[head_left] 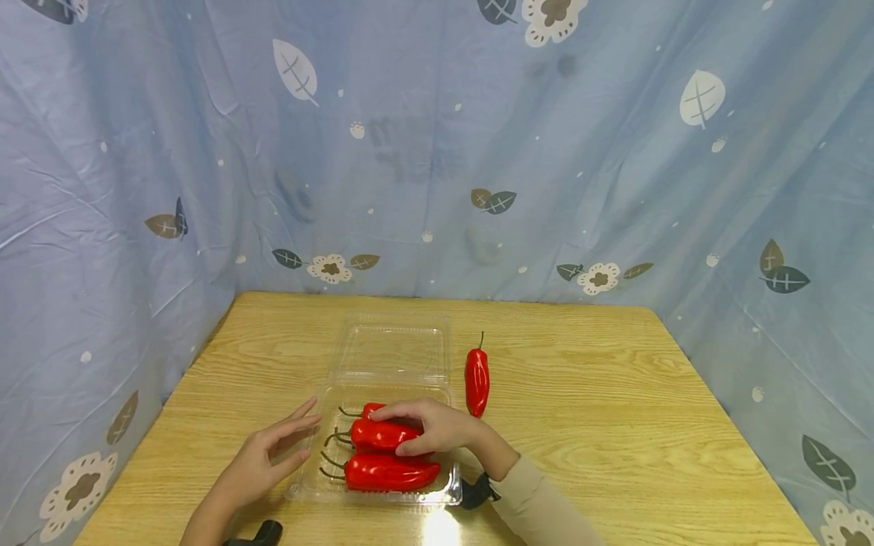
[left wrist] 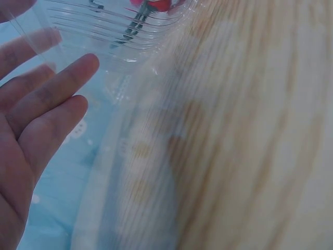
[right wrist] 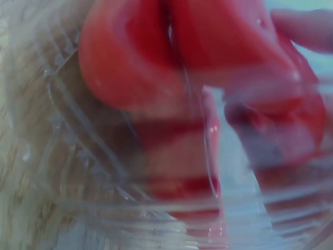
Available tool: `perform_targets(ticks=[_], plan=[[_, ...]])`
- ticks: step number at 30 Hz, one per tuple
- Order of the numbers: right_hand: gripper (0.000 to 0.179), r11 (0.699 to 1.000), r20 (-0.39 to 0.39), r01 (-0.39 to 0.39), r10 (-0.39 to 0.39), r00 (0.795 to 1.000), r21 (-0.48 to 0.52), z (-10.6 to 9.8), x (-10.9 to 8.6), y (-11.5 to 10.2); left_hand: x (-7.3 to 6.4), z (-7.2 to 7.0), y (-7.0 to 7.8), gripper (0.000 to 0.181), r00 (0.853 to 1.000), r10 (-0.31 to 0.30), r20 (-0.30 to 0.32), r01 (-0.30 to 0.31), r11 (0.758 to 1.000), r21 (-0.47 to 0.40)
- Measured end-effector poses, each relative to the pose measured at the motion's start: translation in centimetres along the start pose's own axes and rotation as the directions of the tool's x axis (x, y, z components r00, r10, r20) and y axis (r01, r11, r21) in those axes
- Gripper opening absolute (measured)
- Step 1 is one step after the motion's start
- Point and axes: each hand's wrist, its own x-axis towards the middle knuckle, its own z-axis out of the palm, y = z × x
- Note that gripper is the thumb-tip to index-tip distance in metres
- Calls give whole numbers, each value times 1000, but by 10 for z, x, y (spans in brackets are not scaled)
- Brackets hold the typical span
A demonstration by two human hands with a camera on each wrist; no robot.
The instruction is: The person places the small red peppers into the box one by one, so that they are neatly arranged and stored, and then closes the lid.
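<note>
Several red peppers with dark green stems lie in a clear plastic clamshell box (head_left: 382, 498), stems toward the left. My right hand (head_left: 433, 425) reaches over the box's right side, thumb and fingers curled round a middle red pepper (head_left: 375, 434). Nearest me in the box lies the front red pepper (head_left: 392, 472); another red pepper (head_left: 371, 409) behind is partly hidden by the fingers. In the right wrist view, a fingertip (right wrist: 309, 31) meets red skin through blurred plastic. My left hand (head_left: 262, 459), fingers extended, is at the box's left wall; contact is unclear.
The box's clear lid (head_left: 392, 353) is folded back behind it on the wooden table (head_left: 580, 417). One loose red pepper (head_left: 477, 383) lies right of the box, stem pointing away. A blue patterned curtain (head_left: 423, 152) surrounds the table's back and sides.
</note>
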Motion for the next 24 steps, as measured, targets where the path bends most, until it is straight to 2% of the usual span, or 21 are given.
perform_targets(ticks=[10, 16, 24], plan=[[53, 992, 13, 4, -6, 1000, 124, 1, 0, 1, 1, 0, 1, 46, 1000, 4, -4, -4, 1000, 3], [52, 991, -9, -18, 19, 1000, 131, 2, 1, 2, 1, 1, 0, 47, 1000, 26, -9, -26, 1000, 10], [49, 991, -82, 28, -18, 996, 132, 4, 1, 3, 0, 1, 1, 46, 1000, 27, -3, -27, 1000, 10]])
